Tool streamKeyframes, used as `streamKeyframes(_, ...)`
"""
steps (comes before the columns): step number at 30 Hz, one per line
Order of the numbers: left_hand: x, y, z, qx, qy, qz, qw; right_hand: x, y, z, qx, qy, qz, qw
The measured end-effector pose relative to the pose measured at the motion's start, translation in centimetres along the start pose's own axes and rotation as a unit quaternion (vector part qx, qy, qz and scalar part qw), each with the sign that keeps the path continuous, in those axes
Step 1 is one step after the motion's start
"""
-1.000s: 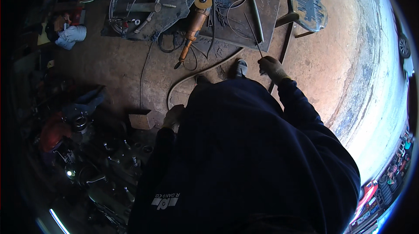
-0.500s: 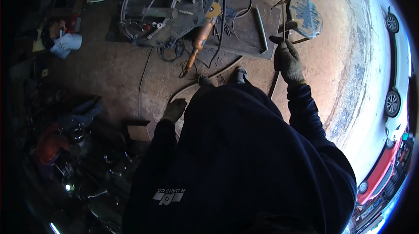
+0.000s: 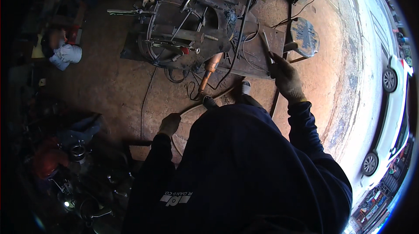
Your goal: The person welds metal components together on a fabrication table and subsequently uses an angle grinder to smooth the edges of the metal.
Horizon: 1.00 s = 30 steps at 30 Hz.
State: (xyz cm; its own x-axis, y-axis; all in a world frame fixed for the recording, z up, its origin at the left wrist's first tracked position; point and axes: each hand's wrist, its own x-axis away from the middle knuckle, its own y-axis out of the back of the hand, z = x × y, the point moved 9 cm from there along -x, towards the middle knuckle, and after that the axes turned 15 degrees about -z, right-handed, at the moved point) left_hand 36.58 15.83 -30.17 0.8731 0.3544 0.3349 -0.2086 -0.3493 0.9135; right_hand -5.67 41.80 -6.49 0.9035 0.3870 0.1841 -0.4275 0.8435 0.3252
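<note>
My right hand (image 3: 288, 79), in a knitted work glove, is raised beside the right edge of a dark metal plate (image 3: 274, 41). Its fingers are curled around something dark that I cannot make out. A pale thin rod (image 3: 265, 41) meets the hand near the thumb; whether it is gripped or lies on the plate is unclear. My left hand (image 3: 170, 124), also gloved, hangs low near a hose (image 3: 192, 108), closed, with nothing visible in it. An orange power tool (image 3: 211, 71) lies before my feet, its upper end hidden by a dark metal frame (image 3: 192, 62).
A worn stool (image 3: 304, 37) stands right of the plate. Locking pliers (image 3: 126, 12) stick out from the frame's left side. Cables (image 3: 149, 92) run across the floor. Dark cluttered metal parts (image 3: 78, 153) fill the lower left. A white car (image 3: 384, 120) is outside at right.
My right hand has come lower, away from the stool and nearer the plate. My left hand has moved down and left. The orange tool's yellow disc, visible before, is now hidden behind the frame.
</note>
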Motion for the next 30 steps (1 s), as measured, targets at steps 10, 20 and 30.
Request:
streamKeyframes(10,-7.8,23.1,-17.4,0.231,-0.019,-0.333,0.914,-7.9,-3.2,1.0,0.221,0.205,0.09,0.949)
streamKeyframes(20,-14.0,28.4,-22.8,0.138,-0.119,-0.463,0.868,-12.4,-5.8,0.9,0.268,0.178,0.156,0.934)
streamKeyframes(30,-16.7,27.7,-20.2,0.091,-0.045,-0.481,0.871,-13.3,-5.3,1.6,0.18,0.0,0.187,0.966)
